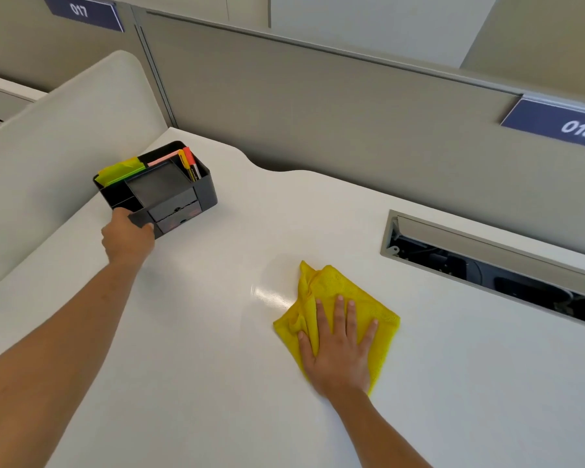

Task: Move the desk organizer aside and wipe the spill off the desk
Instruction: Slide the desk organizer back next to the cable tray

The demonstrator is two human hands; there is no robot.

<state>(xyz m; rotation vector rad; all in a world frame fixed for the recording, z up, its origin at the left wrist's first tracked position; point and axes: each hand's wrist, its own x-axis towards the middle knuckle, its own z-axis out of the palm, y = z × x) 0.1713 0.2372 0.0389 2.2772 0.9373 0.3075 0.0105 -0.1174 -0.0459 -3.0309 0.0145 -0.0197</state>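
Observation:
A black desk organizer (169,194) with markers and yellow-green and pink notes stands near the far left corner of the white desk (200,349). My left hand (127,239) grips its near left corner. A crumpled yellow cloth (331,288) lies on the desk at centre right. My right hand (338,346) presses flat on the cloth, fingers spread. Just left of the cloth a shiny wet patch (271,295) glistens on the desk surface.
A recessed cable tray (487,261) with an open flap runs along the right back of the desk. Grey partition panels (318,106) close off the back, and a curved light divider (58,157) bounds the left side. Blue signs read 017 and 018.

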